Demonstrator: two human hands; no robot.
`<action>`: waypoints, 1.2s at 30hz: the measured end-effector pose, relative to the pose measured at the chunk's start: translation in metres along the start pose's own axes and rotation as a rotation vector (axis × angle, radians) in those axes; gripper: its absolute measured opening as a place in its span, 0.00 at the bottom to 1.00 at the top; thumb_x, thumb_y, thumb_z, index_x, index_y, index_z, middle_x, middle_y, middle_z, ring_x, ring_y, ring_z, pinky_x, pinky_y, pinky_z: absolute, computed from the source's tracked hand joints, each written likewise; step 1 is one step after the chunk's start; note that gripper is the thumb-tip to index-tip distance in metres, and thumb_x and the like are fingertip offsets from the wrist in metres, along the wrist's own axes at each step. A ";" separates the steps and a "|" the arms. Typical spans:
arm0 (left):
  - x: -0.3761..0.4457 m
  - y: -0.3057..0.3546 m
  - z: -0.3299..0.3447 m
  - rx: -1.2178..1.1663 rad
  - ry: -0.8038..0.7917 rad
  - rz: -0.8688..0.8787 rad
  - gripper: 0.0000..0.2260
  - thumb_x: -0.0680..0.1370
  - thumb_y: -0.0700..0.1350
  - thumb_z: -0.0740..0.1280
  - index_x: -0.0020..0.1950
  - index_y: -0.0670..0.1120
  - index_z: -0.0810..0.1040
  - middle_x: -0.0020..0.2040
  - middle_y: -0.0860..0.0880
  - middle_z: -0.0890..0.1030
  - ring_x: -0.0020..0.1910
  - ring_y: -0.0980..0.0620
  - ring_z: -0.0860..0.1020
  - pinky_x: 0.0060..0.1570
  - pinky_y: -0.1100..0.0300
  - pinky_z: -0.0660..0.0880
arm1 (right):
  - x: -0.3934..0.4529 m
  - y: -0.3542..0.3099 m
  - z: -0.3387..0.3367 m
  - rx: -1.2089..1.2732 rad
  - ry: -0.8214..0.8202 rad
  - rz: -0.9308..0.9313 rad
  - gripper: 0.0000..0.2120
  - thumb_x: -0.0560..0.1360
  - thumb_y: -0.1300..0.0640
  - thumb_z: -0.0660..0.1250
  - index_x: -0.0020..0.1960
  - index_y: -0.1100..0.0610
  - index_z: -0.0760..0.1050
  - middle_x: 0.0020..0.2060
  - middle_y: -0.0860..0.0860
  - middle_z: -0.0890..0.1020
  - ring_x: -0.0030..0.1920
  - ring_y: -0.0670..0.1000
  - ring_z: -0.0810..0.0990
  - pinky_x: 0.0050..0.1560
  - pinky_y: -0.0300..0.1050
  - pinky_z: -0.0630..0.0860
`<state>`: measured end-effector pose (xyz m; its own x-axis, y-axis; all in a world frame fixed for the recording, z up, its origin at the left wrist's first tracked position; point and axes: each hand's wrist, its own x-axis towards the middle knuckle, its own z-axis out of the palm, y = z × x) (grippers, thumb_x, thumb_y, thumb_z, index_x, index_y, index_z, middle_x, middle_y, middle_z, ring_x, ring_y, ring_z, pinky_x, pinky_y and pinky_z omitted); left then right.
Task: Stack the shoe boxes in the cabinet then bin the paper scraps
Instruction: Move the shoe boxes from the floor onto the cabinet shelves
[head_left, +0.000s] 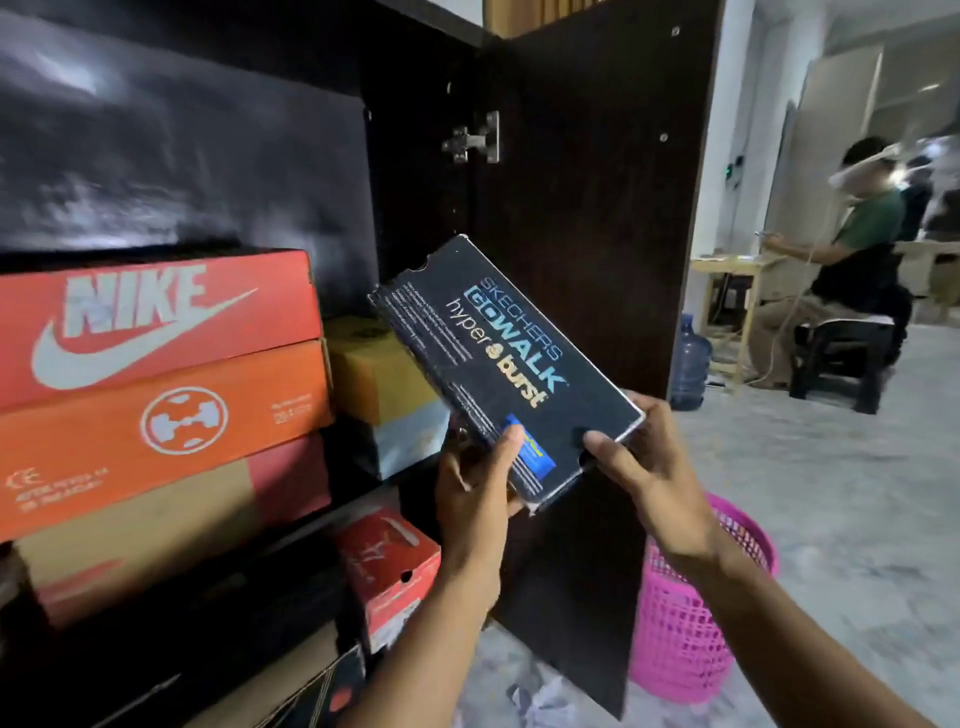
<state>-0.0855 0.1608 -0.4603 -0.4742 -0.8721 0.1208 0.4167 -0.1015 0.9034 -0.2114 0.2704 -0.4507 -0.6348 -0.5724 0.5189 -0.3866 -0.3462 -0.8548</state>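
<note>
A: Far left, on the cabinet shelf?
B: Stack of three: red Nike box (156, 322) on top, orange box (161, 421) under it, tan-and-red box (145, 525) at the bottom. Just right of the stack, at 3 o'clock, a yellow box (379, 371) sitting on a pale blue box (410, 441).

A: Lower down?
B: Small red box (387, 566) at 6 o'clock from the yellow one, on the level below. Darker boxes left of it, too dim to make out.

A: Middle of the view?
B: Black Skechers box (498, 364), tilted, far end pointing to 11 o'clock, held in front of the open cabinet door (587, 208), above the yellow box and not resting on any shelf.

A: Fingers?
B: Left hand (475, 480) gripping the near left corner, thumb over the top face. Right hand (647, 457) gripping the near right corner, thumb pressed on top.

A: Further right?
B: Crumpled paper scraps (540, 699) on the floor at 6 o'clock from the black box. Pink basket (680, 623) just right of the door. Blue water jug (688, 364) beyond. Seated person (852, 249) at a desk (727, 270), around 2 o'clock.
</note>
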 end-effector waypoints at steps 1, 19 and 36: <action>0.013 0.014 -0.004 0.007 0.053 -0.041 0.21 0.75 0.55 0.76 0.66 0.62 0.77 0.53 0.54 0.86 0.52 0.53 0.86 0.34 0.62 0.83 | 0.014 0.001 0.018 0.042 0.016 0.022 0.28 0.69 0.43 0.78 0.63 0.50 0.73 0.61 0.53 0.82 0.63 0.57 0.81 0.67 0.67 0.76; 0.160 0.112 -0.067 0.399 0.298 0.094 0.20 0.72 0.65 0.68 0.46 0.49 0.84 0.49 0.44 0.86 0.57 0.40 0.84 0.55 0.51 0.79 | 0.127 -0.010 0.171 -0.359 -0.106 0.027 0.63 0.62 0.37 0.82 0.83 0.41 0.42 0.75 0.58 0.58 0.76 0.63 0.64 0.74 0.55 0.67; 0.150 0.108 -0.187 1.428 0.768 0.707 0.39 0.70 0.51 0.76 0.79 0.55 0.67 0.85 0.46 0.48 0.84 0.41 0.48 0.81 0.40 0.54 | 0.192 0.033 0.228 -0.474 -0.114 0.019 0.62 0.62 0.41 0.82 0.81 0.44 0.43 0.72 0.60 0.63 0.70 0.65 0.72 0.71 0.62 0.73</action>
<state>0.0331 -0.0699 -0.4217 0.0921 -0.6102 0.7868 -0.7760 0.4512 0.4407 -0.1933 -0.0203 -0.3799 -0.5777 -0.6625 0.4768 -0.6542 0.0264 -0.7559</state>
